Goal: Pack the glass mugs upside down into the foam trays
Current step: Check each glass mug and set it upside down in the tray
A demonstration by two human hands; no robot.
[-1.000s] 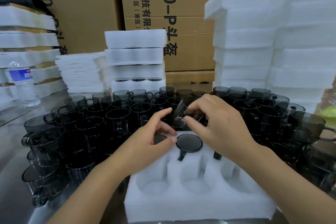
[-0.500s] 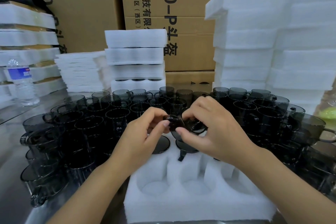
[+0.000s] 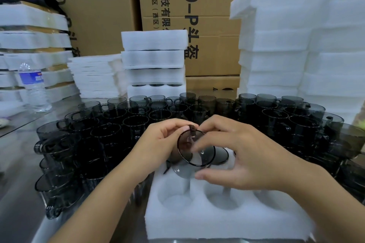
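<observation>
A smoky glass mug [image 3: 194, 151] is tipped on its side above the white foam tray [image 3: 217, 221], its round base facing me and its handle pointing up. My left hand [image 3: 158, 144] pinches the handle at the top. My right hand [image 3: 237, 152] grips the mug's body from the right, thumb underneath. Behind the held mug, dark mug bases [image 3: 222, 155] sit upside down in the tray's far pockets. The near pockets show bare foam. Several upright mugs [image 3: 110, 136] crowd the table around the tray.
Stacks of foam trays [image 3: 154, 65] stand behind the mugs, and taller ones [image 3: 296, 49] at the right. A water bottle [image 3: 32, 87] stands at the left. Cardboard boxes [image 3: 197, 6] form the back wall. Flat foam sheets [image 3: 92, 77] lie left of the middle stack.
Both hands brought the mug from above the standing mugs down toward the tray and turned it, so its base now faces me. The left hand took hold of the handle.
</observation>
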